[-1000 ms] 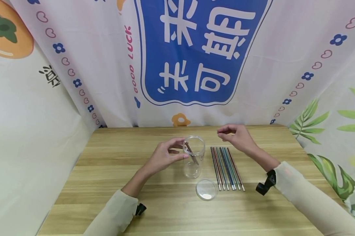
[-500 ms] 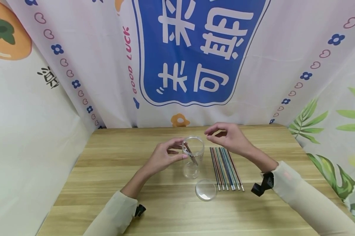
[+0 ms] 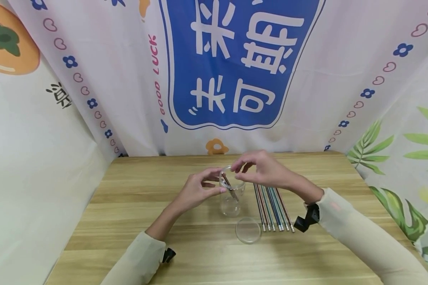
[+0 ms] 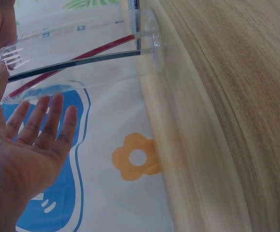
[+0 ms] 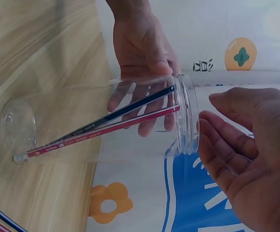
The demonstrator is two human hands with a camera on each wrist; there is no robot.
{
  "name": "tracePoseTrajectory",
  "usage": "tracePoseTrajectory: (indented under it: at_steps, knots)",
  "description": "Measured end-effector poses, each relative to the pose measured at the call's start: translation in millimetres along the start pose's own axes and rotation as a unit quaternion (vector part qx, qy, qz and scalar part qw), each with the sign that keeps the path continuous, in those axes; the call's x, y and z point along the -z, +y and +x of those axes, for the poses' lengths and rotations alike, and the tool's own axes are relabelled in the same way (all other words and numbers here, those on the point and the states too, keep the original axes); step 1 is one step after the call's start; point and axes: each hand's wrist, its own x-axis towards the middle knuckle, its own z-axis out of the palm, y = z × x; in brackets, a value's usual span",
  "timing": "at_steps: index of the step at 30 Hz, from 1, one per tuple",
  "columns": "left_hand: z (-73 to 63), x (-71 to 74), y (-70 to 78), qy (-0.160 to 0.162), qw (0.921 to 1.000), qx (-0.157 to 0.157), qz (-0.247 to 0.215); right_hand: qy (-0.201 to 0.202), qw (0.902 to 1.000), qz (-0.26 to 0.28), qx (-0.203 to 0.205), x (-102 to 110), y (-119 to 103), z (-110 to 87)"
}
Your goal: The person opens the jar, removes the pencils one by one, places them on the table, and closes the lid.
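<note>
Pencils (image 5: 101,131) in jar (image 5: 190,137); backdrop (image 3: 214,67) reads "GOOD LUCK"

Hands (image 5: 142,46) (image 5: 265,150) at a clear jar (image 5: 94,104), red pencil (image 5: 106,129) and dark blue pencil (image 5: 130,107) slanting inside, wooden tabletop (image 5: 43,53)

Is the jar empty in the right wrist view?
No: a red pencil and a dark blue pencil lean inside the clear jar.
</note>
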Motion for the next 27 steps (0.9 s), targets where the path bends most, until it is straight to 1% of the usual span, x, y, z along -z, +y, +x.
tracePoseTrajectory:
  at_steps: [3, 6, 9, 12, 15, 19, 27]
  knots:
    - [0.2, -0.1, 0.4, 0.000, 1.0000, -0.001, -0.002, -0.023, 0.9991, -0.024, 0.028, -1.5, -0.7, 4.4]
    - [0.2, -0.3, 1.0, 0.002, 1.0000, 0.000, -0.002, -0.048, 0.9971, -0.043, 0.040, -2.3, -1.5, 8.6]
    - [-0.1, -0.5, 1.9, 0.002, 1.0000, 0.000, -0.006, -0.078, 0.9953, -0.049, 0.026, -2.0, -3.7, 12.8]
    - [-0.3, -0.3, 2.8, 0.002, 1.0000, -0.001, -0.009, -0.109, 0.9928, -0.050, 0.002, -2.5, -5.5, 17.0]
    - [-0.3, -0.1, 2.5, 0.001, 1.0000, -0.001, -0.009, -0.132, 0.9900, -0.045, -0.023, -3.7, -6.8, 21.1]
    - [0.0, 0.1, 1.4, 0.000, 1.0000, -0.002, -0.006, -0.146, 0.9875, -0.045, -0.037, -4.9, -7.8, 25.2]
    - [0.6, 0.0, 2.5, -0.002, 0.9999, -0.001, -0.012, -0.150, 0.9864, -0.055, -0.038, -8.5, -6.1, 30.3]
